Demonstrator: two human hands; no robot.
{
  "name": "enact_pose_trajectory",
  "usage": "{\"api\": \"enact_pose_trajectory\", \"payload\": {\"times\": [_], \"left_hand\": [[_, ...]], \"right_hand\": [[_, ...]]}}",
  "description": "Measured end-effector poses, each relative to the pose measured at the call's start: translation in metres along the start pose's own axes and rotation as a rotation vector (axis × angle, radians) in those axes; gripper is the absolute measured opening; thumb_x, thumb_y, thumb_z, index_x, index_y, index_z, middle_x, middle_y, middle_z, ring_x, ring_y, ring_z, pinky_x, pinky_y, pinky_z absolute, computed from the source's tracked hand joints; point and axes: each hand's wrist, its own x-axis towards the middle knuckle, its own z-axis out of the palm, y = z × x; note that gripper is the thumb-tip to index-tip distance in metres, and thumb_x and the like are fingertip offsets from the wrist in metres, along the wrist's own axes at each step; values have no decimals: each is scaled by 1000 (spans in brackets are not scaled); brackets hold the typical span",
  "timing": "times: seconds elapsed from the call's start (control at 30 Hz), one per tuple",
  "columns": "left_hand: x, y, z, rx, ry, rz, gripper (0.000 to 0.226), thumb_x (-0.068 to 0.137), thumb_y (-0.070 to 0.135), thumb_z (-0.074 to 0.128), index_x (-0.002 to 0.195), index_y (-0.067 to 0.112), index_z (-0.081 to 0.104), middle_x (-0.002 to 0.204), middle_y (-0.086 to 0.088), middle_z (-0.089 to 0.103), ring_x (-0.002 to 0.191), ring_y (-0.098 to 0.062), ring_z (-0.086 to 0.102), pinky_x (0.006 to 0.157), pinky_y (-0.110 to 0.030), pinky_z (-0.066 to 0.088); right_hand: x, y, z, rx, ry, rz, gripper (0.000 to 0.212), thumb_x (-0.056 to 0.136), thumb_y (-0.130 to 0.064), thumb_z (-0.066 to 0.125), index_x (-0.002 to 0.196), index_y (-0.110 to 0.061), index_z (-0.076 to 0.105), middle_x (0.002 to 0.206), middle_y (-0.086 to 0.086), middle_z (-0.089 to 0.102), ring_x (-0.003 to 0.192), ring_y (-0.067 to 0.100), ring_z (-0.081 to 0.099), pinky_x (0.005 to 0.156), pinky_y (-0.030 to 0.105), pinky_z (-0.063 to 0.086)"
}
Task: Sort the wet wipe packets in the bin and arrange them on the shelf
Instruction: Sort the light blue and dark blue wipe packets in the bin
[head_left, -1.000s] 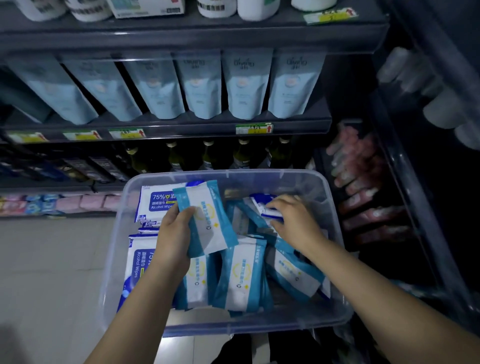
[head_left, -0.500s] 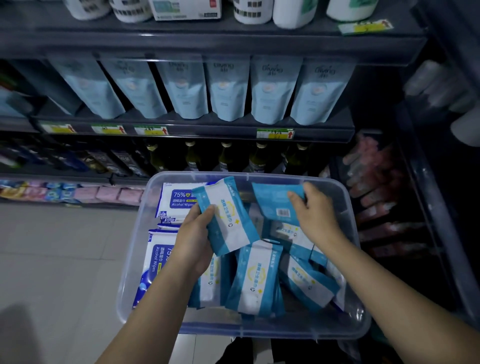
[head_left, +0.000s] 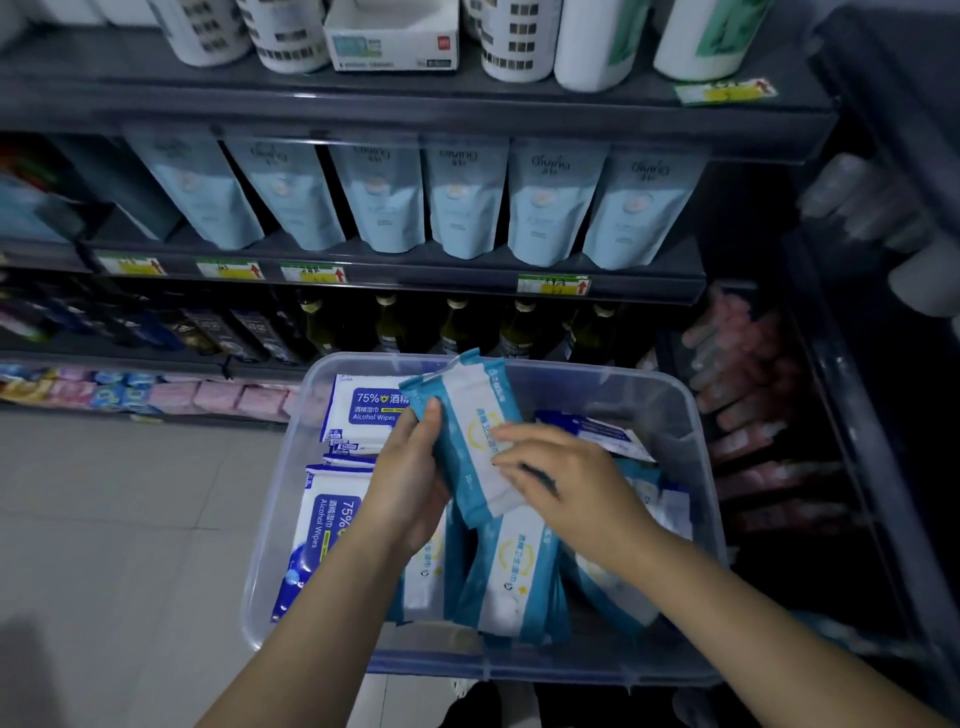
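A clear plastic bin (head_left: 691, 436) stands in front of me, full of wet wipe packets. Above its middle I hold a small stack of teal-and-white packets (head_left: 470, 415). My left hand (head_left: 410, 483) grips the stack from its left side. My right hand (head_left: 566, 483) rests its fingers on the stack's front face. More teal-and-white packets (head_left: 514, 571) stand on edge in the bin below. Blue-and-white alcohol wipe packets (head_left: 324, 525) lie along the bin's left side and back left (head_left: 363, 410).
Dark shelving (head_left: 467, 280) rises behind the bin: pale blue pouches (head_left: 550, 208), green bottles (head_left: 457, 327) below, white canisters (head_left: 514, 41) on top. Pink packs (head_left: 737, 395) fill a rack at right. Light floor tiles (head_left: 114, 545) spread left.
My right hand lifted a teal packet out of the bin and brought it left onto the packet in my left hand. Both hands now meet on the stack.
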Motion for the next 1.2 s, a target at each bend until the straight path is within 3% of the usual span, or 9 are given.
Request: {"api": "enact_pose_trajectory", "payload": {"times": [0.1, 0.2, 0.43, 0.63, 0.73, 0.83, 1.0, 1.1, 1.2], "left_hand": [[-3, 0, 0, 10, 27, -1, 32, 102, 29, 36, 126, 14, 52, 114, -8, 69, 105, -23, 66, 86, -42, 53], [-6, -5, 4, 10, 8, -20, 33, 103, 30, 34, 125, 14, 53, 112, -8, 70, 103, -23, 67, 81, -37, 56], [-10, -10, 20, 209, -69, 20, 32, 98, 30, 46, 125, 14, 50, 114, -8, 69, 99, -20, 68, 81, -35, 58], [0, -7, 14, 222, 106, 88, 26, 97, 30, 50, 117, 15, 52, 106, -6, 69, 88, -18, 70, 74, -34, 57], [4, -9, 9, 230, 129, 85, 28, 96, 31, 50, 119, 14, 50, 106, -7, 68, 89, -19, 68, 76, -36, 55], [4, -12, 9, 243, 118, 82, 27, 97, 30, 49, 119, 15, 50, 101, -4, 68, 87, -16, 69, 74, -34, 55], [5, -16, 7, 254, 128, 64, 28, 96, 32, 50, 120, 16, 51, 101, -1, 69, 87, -14, 70, 72, -32, 54], [6, -18, 6, 253, 139, 50, 30, 96, 33, 50, 121, 16, 51, 103, -1, 69, 88, -14, 69, 71, -32, 54], [5, -18, 4, 253, 137, 39, 31, 96, 33, 50, 122, 16, 51, 103, -1, 69, 87, -13, 69, 70, -32, 54]], "right_hand": [[9, 5, -7, 56, 148, 123, 29, 84, -11, 65, 113, -14, 66, 119, -10, 56, 110, 4, 52, 97, 23, 42], [15, 0, -7, 318, 91, 334, 51, 83, -8, 68, 129, -23, 53, 118, -13, 55, 107, 3, 55, 93, 24, 47], [13, 8, -11, 340, 104, 408, 50, 82, -16, 70, 127, -31, 54, 113, -5, 63, 91, 15, 66, 78, 30, 55], [-16, 50, -38, -113, -126, 560, 24, 87, -14, 65, 110, -7, 67, 108, 6, 69, 98, 15, 63, 87, 24, 48], [-34, 68, -33, -272, -296, 664, 36, 87, -16, 64, 123, -11, 61, 123, 8, 63, 108, 21, 60, 94, 31, 48], [-37, 75, -25, -304, -229, 722, 43, 86, -19, 65, 128, -15, 56, 125, 9, 60, 108, 23, 59, 92, 30, 48], [-35, 78, -12, -571, -426, 604, 59, 82, -35, 68, 133, -15, 47, 133, 7, 43, 125, 25, 41, 95, 37, 45], [-38, 77, -7, -669, -394, 554, 47, 87, -30, 61, 130, -18, 50, 132, 6, 42, 124, 26, 40, 87, 36, 46], [-42, 78, -4, -752, -373, 513, 27, 92, -22, 51, 114, -15, 63, 122, 6, 50, 105, 28, 57, 69, 30, 42]]}}
